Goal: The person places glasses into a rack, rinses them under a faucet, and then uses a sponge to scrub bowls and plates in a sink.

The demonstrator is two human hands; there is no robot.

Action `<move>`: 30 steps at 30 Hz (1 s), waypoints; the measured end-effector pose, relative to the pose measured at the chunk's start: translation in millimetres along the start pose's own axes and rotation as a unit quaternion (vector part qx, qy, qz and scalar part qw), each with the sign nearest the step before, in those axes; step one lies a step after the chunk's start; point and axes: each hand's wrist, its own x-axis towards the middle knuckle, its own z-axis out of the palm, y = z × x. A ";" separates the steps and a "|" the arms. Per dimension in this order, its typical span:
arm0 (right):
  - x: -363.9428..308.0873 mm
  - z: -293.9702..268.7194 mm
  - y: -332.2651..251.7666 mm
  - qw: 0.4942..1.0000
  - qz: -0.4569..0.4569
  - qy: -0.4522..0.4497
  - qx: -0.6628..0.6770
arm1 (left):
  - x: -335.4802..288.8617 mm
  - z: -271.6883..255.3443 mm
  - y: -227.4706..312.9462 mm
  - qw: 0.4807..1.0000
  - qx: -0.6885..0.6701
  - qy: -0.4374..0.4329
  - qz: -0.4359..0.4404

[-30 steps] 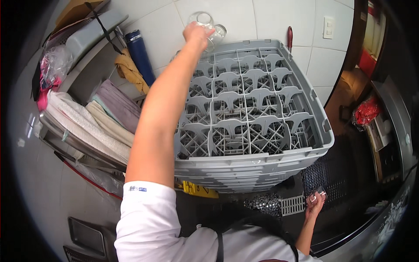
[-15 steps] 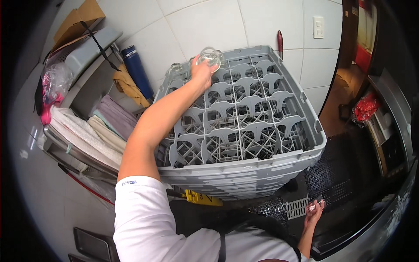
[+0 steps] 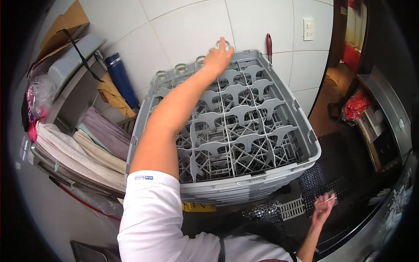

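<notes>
My left hand (image 3: 218,57) is closed round a clear drinking glass (image 3: 223,44) over the far row of a grey plastic glass rack (image 3: 305,120). Three other clear glasses stand along that far row: a leftmost glass (image 3: 161,74), a middle glass (image 3: 180,68) and one more glass (image 3: 200,61) beside my wrist. The nearer compartments in sight hold no glasses; my forearm covers some of them. Low at the right, away from the rack, my right hand (image 3: 322,208) grips a small see-through thing (image 3: 333,198) that looks like another glass, partly blurred.
Several racks are stacked beneath the top one. At the left, a metal shelf holds folded towels (image 3: 83,148), a blue flask (image 3: 122,81) and a plastic bag (image 3: 43,92). A dark-red handle (image 3: 269,44) stands against the tiled wall. A floor drain (image 3: 292,209) lies at the lower right.
My left hand has moved right along the rack's far row with a glass, and more glasses show behind my arm. My right hand has shifted slightly right. The view has shifted a little.
</notes>
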 end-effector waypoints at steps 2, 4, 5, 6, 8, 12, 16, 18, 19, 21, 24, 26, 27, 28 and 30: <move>9.5 35.5 -44.9 0.988 -0.114 -0.033 -0.094 | 0.5 13.5 10.8 0.999 -0.016 -0.005 0.030; 18.7 81.8 -95.0 0.956 -0.244 -0.070 -0.147 | -2.8 16.0 22.8 0.996 -0.067 -0.018 0.048; 26.0 107.6 -115.1 0.944 -0.259 -0.130 -0.155 | -7.1 11.9 20.3 0.996 -0.068 -0.019 0.047; 29.8 138.1 -135.5 0.923 -0.291 -0.160 -0.197 | -8.5 6.9 19.1 0.992 -0.098 -0.071 0.029; 43.2 205.1 -160.0 0.850 -0.374 -0.235 -0.287 | -16.2 -7.3 12.0 0.984 -0.130 -0.120 0.003; 20.6 402.7 -161.0 0.650 -0.489 -0.307 -0.494 | -65.7 -63.0 -3.1 0.982 -0.136 -0.126 0.021; 89.3 514.1 -125.6 0.296 -0.655 -0.421 -0.553 | -141.2 -149.7 -9.2 0.969 -0.234 -0.043 0.073; 123.2 559.6 -85.6 0.133 -0.661 -0.419 -0.608 | -194.8 -179.0 -26.0 0.955 -0.284 0.031 0.084; 133.2 576.6 -65.1 0.130 -0.667 -0.423 -0.600 | -223.4 -189.9 -35.1 0.943 -0.309 0.081 0.091; 147.2 604.5 -29.2 -0.051 -0.650 -0.385 -0.653 | -279.0 -215.0 -45.2 0.927 -0.351 0.128 0.037; 171.4 615.0 -12.4 -0.195 -0.623 -0.376 -0.657 | -351.4 -222.4 -57.4 0.886 -0.439 0.129 -0.077; 161.7 623.8 -2.4 -0.240 -0.634 -0.389 -0.624 | -408.2 -212.6 -60.3 0.852 -0.479 0.142 -0.157; 156.5 627.7 2.6 -0.282 -0.639 -0.398 -0.595 | -434.8 -207.6 -59.5 0.833 -0.497 0.145 -0.198; 154.3 631.0 9.4 -0.235 -0.638 -0.419 -0.602 | -461.8 -203.9 -60.5 0.835 -0.493 0.127 -0.210; 156.5 638.3 5.9 -0.217 -0.652 -0.421 -0.593 | -506.1 -189.9 -62.0 0.823 -0.511 0.092 -0.229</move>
